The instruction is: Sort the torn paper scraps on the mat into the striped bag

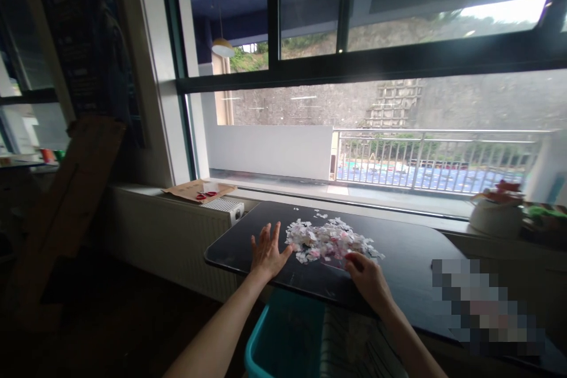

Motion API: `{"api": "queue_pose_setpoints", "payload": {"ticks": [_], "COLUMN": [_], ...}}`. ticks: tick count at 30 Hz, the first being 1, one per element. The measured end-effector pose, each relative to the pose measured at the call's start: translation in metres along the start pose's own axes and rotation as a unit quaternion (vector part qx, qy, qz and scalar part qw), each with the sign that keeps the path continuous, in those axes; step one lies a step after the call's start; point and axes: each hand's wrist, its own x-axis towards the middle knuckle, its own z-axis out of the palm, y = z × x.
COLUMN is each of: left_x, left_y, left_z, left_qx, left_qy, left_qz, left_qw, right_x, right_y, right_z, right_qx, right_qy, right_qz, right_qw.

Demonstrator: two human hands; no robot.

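Observation:
A heap of small torn or cut paper pieces [330, 236], mostly white with some pinkish ones, lies on a dark table [401, 242]. My left hand [267, 251] rests at the heap's left side, fingers spread, its thumb close to the nearest scraps. At the near right edge of the heap is my right hand [365, 274], its fingers curled and pinched together. Whatever those fingers hold, if anything, is too small to make out. A few loose scraps [319, 214] lie behind the heap.
Below the table's front edge stands a teal bin [259, 348]. Red-handled scissors [206, 195] lie on brown paper [183, 190] on the sill, above a radiator [177, 233]. A white pot [494, 215] stands at right by the window. Cardboard [84, 177] leans at left.

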Motion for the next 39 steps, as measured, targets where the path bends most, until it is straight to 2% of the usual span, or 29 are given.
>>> {"api": "queue_pose_setpoints", "payload": {"ticks": [12, 18, 24, 29, 39], "left_x": [0.0002, 0.0007, -0.0015, -0.0014, -0.0013], "left_y": [-0.0003, 0.0005, 0.0033, 0.0025, 0.0026], "left_z": [0.0008, 0.0001, -0.0054, -0.0036, -0.003], "left_qx": [0.005, -0.001, -0.003, -0.004, -0.008], "left_qy": [0.006, 0.01, -0.003, 0.002, 0.003], "left_qz": [0.0, -0.003, -0.003, -0.005, -0.008], "left_qw": [1.0, 1.0, 1.0, 1.0, 1.0], "right_x": [-0.0034, -0.0048, -0.0055, -0.0051, -0.0089], "right_y": [-0.0015, -0.0025, 0.002, 0.0024, -0.0031], "right_z": [-0.0044, -0.0043, -0.0058, -0.006, -0.0115], "right_qx": [-0.046, -0.044, -0.051, -0.054, -0.073], "right_qy": [0.008, -0.008, 0.014, 0.011, 0.044], "right_qz": [-0.024, -0.048, -0.017, -0.013, 0.038], "right_qw": [0.999, 0.998, 0.998, 0.998, 0.996]}}
